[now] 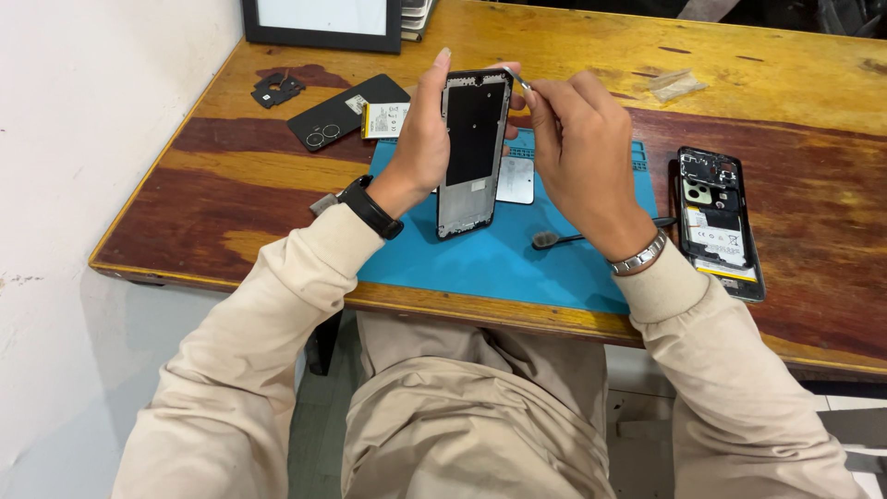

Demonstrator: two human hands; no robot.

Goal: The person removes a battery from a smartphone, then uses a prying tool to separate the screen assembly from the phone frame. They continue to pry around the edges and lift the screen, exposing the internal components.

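Left hand point(427, 139) clamped on phone frame point(472, 152), right hand point(577, 139) pinching small metal tool point(523, 82).

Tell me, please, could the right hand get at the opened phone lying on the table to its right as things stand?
Probably yes: the opened phone lies uncovered beside the right hand, nothing between them, though that hand holds a small metal tool at the phone frame.

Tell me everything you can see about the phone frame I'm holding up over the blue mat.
The phone frame is a slim grey rectangular shell with a black inner panel and small cutouts along its edges. It stands nearly upright, its lower end just above or on the blue mat; contact is unclear. The left hand grips its left side, thumb at the top corner. The right hand holds a thin metal tool at its top right corner.
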